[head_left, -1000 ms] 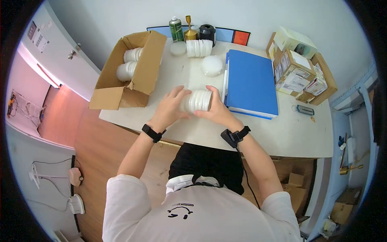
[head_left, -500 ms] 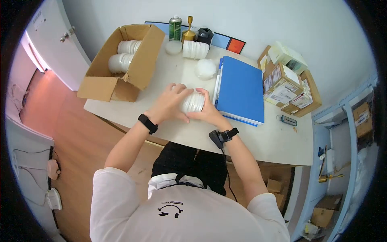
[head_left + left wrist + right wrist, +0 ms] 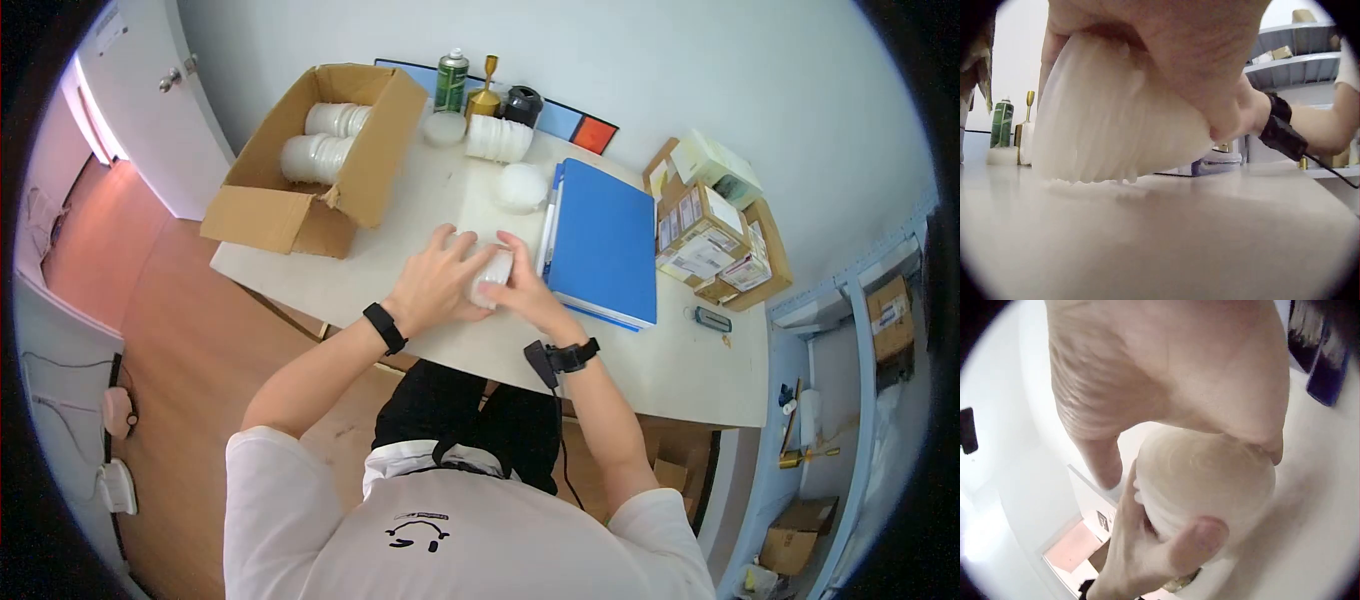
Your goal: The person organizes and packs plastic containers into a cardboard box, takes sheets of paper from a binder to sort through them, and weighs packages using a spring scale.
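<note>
Both hands grip a stack of round, translucent white plastic lids (image 3: 491,277) low over the table (image 3: 1166,237), near its front edge. My left hand (image 3: 432,284) curls over the left end of the stack, covering much of it. From the right, my right hand (image 3: 532,296) holds the other end, thumb toward the front. The left wrist view shows the ridged rims of the lids (image 3: 1110,119) close to the tabletop. A smooth round end of the stack (image 3: 1204,469) faces the right wrist camera, with the left thumb (image 3: 1200,540) lying against it.
A cardboard box (image 3: 375,165) at left holds more lid stacks (image 3: 318,158). Behind the hands are another lid stack (image 3: 498,138), loose round pieces (image 3: 521,187), a green spray can (image 3: 451,82) and a brass object (image 3: 484,100). A blue binder (image 3: 605,240) lies right, before small boxes (image 3: 703,235).
The head view has shifted. Both hands keep hold of the stack, which has turned and tilted between them; the left hand now covers more of it.
</note>
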`<state>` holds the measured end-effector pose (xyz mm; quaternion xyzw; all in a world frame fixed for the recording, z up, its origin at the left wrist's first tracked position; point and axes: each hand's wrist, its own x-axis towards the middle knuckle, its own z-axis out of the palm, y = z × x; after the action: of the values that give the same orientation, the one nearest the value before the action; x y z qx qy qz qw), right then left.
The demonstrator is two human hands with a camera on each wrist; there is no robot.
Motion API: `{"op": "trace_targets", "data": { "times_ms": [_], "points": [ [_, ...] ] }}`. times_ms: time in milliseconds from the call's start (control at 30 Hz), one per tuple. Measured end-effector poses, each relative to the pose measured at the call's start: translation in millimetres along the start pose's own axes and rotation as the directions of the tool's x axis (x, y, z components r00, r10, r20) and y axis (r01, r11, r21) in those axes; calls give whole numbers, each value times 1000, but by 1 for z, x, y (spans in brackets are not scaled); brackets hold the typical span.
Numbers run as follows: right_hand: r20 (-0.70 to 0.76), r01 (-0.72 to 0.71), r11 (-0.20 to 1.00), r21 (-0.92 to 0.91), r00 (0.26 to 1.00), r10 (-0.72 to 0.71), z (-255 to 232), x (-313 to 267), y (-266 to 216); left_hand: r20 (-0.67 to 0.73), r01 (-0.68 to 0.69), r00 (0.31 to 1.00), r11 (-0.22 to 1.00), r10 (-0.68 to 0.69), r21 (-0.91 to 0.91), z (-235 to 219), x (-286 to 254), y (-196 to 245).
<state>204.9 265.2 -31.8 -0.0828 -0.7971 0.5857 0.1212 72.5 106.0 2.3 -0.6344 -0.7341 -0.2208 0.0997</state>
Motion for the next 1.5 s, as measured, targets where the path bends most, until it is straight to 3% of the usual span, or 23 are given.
{"op": "trace_targets", "data": {
  "times_ms": [67,133,200,333,400,467,533,600,633,667,700,767,800,867,900,967,1000,1067,1200,1267,1367,1500],
  "points": [
    [-13,-17,949,314,1000,22,-10,-4,-12,-67,-33,997,999,33,-3,-18,1,4],
    [-7,34,915,402,999,-34,-16,-8,-23,-116,-25,993,1000,26,4,-29,1,7],
    [-40,72,762,643,997,-60,-16,-12,-44,-167,-11,986,999,16,30,-51,3,10],
    [-98,193,676,711,980,-176,-11,-13,-70,-289,-28,957,999,21,-22,-123,7,13],
    [-89,203,765,611,978,-188,-8,-12,-72,-410,-56,910,998,55,10,-166,6,0],
    [-80,181,767,615,983,-168,-6,-10,-56,-459,18,888,993,39,119,-207,3,-17],
    [-42,49,800,598,999,-30,-4,-10,-41,-438,51,898,984,28,168,-238,5,-46],
    [-40,39,788,615,999,-18,-1,-7,-28,-415,80,910,975,15,210,-260,11,-77],
    [-36,21,793,609,999,1,0,-5,-22,-304,114,952,963,-35,245,-264,15,-94],
    [-33,6,799,602,999,17,0,-3,-17,-193,142,977,948,-89,283,-266,18,-108],
    [-37,15,797,604,999,9,1,-1,-11,-194,137,978,947,-82,291,-262,20,-123],
    [-12,-61,808,587,996,84,0,5,2,58,130,986,941,-156,312,-247,23,-152],
    [-19,-51,807,588,997,77,-1,6,5,57,123,987,940,-148,318,-238,23,-162],
    [24,-121,828,548,991,129,-2,6,11,228,169,950,965,-214,200,-218,22,-177],
    [17,-120,825,553,991,133,-3,6,12,234,162,950,967,-207,199,-209,23,-185],
    [53,-165,850,501,986,160,-5,6,11,445,145,856,949,-262,280,-192,23,-200],
    [54,-166,849,502,986,161,-6,6,13,447,146,855,949,-263,281,-182,22,-211],
    [90,-182,879,441,983,158,-9,7,19,592,223,716,925,-369,307,-164,22,-231],
    [117,-202,886,417,979,168,-15,5,23,607,253,653,886,-453,390,-143,19,-234],
    [126,-202,915,349,978,168,-18,2,20,594,173,654,856,-470,487,-136,11,-241],
    [163,-233,922,309,968,191,-20,1,7,609,271,629,871,-483,411,-120,2,-246],
    [120,-160,979,128,982,144,-24,3,-8,623,200,622,865,-475,460,-105,2,-274]
  ]
}}
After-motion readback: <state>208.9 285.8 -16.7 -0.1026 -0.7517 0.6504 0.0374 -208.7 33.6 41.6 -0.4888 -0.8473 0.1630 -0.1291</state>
